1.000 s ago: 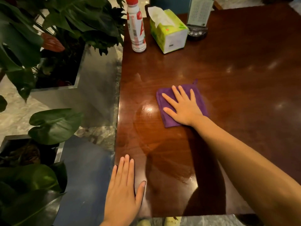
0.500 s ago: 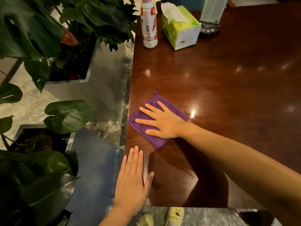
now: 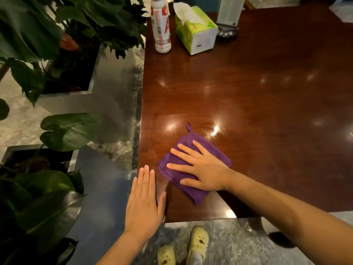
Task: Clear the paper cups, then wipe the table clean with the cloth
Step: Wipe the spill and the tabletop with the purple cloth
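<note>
A purple cloth (image 3: 175,162) with a small hanging loop lies flat on the dark glossy wooden table (image 3: 248,104), near its front left corner. My right hand (image 3: 202,167) presses down on the cloth, palm flat and fingers spread toward the left. My left hand (image 3: 145,203) rests flat on the table's front left corner, fingers together, holding nothing, just left of the cloth. No paper cups are in view.
At the table's far left stand a white and red bottle (image 3: 161,27), a green tissue box (image 3: 196,29) and a sign holder on a dark base (image 3: 228,20). Large potted plants (image 3: 47,44) in metal planters crowd the floor left of the table.
My right hand has slid the cloth from further back on the table toward the front left corner, closer to my left hand. The left hand has stayed on the corner.
</note>
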### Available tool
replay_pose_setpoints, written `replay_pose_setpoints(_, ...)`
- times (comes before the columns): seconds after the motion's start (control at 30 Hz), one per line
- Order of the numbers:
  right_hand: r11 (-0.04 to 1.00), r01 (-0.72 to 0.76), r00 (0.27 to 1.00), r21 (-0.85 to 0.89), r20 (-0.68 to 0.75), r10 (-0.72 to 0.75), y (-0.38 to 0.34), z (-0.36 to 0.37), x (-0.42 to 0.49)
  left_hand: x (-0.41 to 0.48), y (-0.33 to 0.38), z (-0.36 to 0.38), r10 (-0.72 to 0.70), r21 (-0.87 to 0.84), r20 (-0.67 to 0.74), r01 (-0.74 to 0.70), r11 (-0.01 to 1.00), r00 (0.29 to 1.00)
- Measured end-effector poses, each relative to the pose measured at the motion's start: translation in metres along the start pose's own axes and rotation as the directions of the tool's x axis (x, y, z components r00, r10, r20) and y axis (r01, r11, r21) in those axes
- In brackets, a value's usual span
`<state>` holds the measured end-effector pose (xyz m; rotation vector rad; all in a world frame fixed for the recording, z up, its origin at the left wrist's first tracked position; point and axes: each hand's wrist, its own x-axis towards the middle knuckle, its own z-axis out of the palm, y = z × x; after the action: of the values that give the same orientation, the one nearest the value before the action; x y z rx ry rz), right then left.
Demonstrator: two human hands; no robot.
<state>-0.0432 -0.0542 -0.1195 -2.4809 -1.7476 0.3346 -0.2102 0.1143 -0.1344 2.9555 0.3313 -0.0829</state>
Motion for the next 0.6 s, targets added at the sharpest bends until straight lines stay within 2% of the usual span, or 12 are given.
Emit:
replay_pose_setpoints(0.23, 0.978, -0.202, 0.978, -0.05, -0.062, 0.199, -0.019, 0.021, -0.07, -0.001, 0.001, 0.002, 0.03, 0.035, 0.018, -0.031, 0.999, 0.999)
replay_pose_setpoints(0.37, 0.94, -0.337, 0.94, -0.052, -0.08, 0.332, 0.002, 0.017, -0.094, -0.001, 0.0, 0.002, 0.033, 0.039, 0.009, -0.033, 0.999, 0.999)
replay_pose_setpoints(0.43, 0.885, -0.462, 0.884, -0.049, -0.102, 0.456, 0.033, 0.01, -0.088, -0.001, 0.001, 0.003, 0.03, 0.049, 0.002, -0.03, 0.998, 1.0)
replay_pose_setpoints(0.53, 0.737, -0.675, 0.729, 0.036, -0.119, 0.674, 0.081, -0.006, -0.059, 0.0, 0.002, 0.004, 0.03, 0.059, 0.003, -0.03, 0.998, 1.0)
replay_pose_setpoints(0.6, 0.652, -0.756, 0.643, 0.066, -0.119, 0.757, 0.091, -0.01, -0.033, -0.001, 0.002, 0.004, 0.026, 0.066, 0.004, -0.027, 0.997, 1.0)
